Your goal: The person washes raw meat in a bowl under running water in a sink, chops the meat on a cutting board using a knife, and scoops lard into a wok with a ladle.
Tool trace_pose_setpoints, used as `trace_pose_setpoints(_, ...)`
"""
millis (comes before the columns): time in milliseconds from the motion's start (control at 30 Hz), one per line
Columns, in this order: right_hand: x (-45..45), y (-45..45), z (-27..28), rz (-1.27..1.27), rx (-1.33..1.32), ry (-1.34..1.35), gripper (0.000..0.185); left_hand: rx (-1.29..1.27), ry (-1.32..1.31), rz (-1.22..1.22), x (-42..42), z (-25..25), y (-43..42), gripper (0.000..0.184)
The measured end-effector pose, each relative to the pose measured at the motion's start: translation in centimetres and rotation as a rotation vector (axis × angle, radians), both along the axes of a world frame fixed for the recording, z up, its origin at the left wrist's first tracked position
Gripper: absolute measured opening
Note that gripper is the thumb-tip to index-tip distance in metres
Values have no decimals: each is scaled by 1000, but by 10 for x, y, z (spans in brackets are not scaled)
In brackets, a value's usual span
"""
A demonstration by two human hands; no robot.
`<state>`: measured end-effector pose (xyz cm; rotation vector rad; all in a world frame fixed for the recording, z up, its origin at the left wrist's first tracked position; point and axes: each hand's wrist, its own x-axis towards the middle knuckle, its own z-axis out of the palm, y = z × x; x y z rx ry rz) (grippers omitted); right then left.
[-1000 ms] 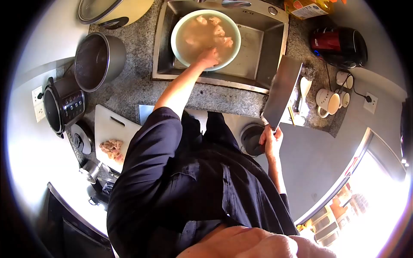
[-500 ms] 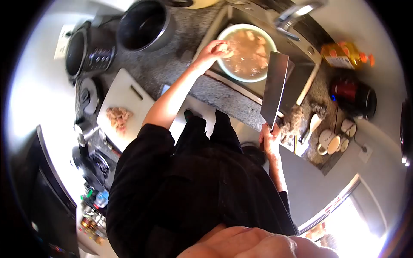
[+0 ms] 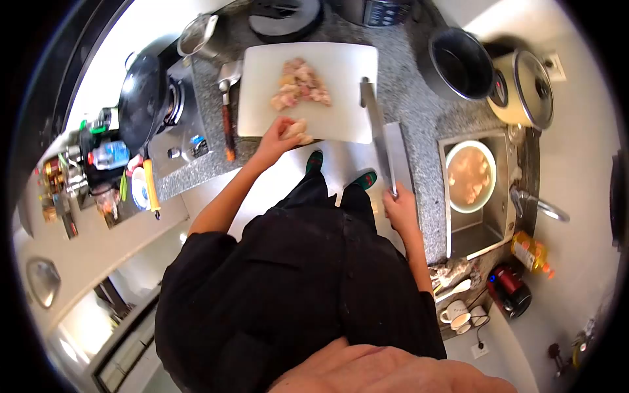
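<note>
My left hand (image 3: 274, 143) is closed around a pale piece of raw meat (image 3: 297, 132), just over the near edge of the white cutting board (image 3: 354, 62). A pile of raw meat chunks (image 3: 301, 84) lies on the board, with a gap between it and my left hand. My right hand (image 3: 401, 208) grips a cleaver (image 3: 379, 128) by its handle, which my fingers mostly cover. The long blade points away from me, seen nearly edge-on, its tip by the board's right side.
In the sink (image 3: 472, 242) at right stands a bowl (image 3: 490, 171) of cloudy water and meat pieces. A black pot (image 3: 462, 64) and a lidded cream cooker (image 3: 517, 88) are behind. A spatula (image 3: 227, 108) lies left of the board, near the wok (image 3: 141, 101).
The view has swung left from the sink to the cutting board. My left hand has come from the bowl's rim to the board, holding meat. The cleaver stays in my right hand.
</note>
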<state>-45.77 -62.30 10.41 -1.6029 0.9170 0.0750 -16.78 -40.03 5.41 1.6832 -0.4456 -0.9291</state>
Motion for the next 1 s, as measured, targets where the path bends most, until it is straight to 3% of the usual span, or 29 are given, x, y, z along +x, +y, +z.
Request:
trace_pose_setpoints(67, 48, 22, 3, 106, -3, -29, 20, 18, -30, 125, 10, -7, 56, 40)
trace_pose_setpoints(133, 90, 46, -3, 379, -44, 22, 24, 34, -50, 267, 19, -17, 102, 43)
trace_pose_setpoints(300, 181, 110, -11, 505, 118, 50, 19, 93, -124, 291, 44, -31, 139, 45)
trace_pose_setpoints(400, 208, 129, -28, 450, 176, 45, 18, 57, -240, 320, 64, -41, 128, 45)
trace_pose_setpoints(600, 207, 117, -52, 377, 51, 75, 17, 3, -321, 351, 116, -39, 93, 45)
trace_pose_setpoints(700, 197, 101, -47, 400, -47, 97, 18, 12, -374, 223, 134, -42, 73, 43)
trace_pose_setpoints(900, 190, 75, -41, 264, 56, 128, 17, 6, -300, -113, 122, -47, 26, 40)
trace_pose_setpoints(967, 186, 69, -41, 281, 66, 130, 19, 107, -687, -227, 116, -54, 22, 41)
trace_pose_setpoints(1000, 189, 70, -28, 287, 91, 140, 22, 104, -679, -235, 113, -55, 23, 41)
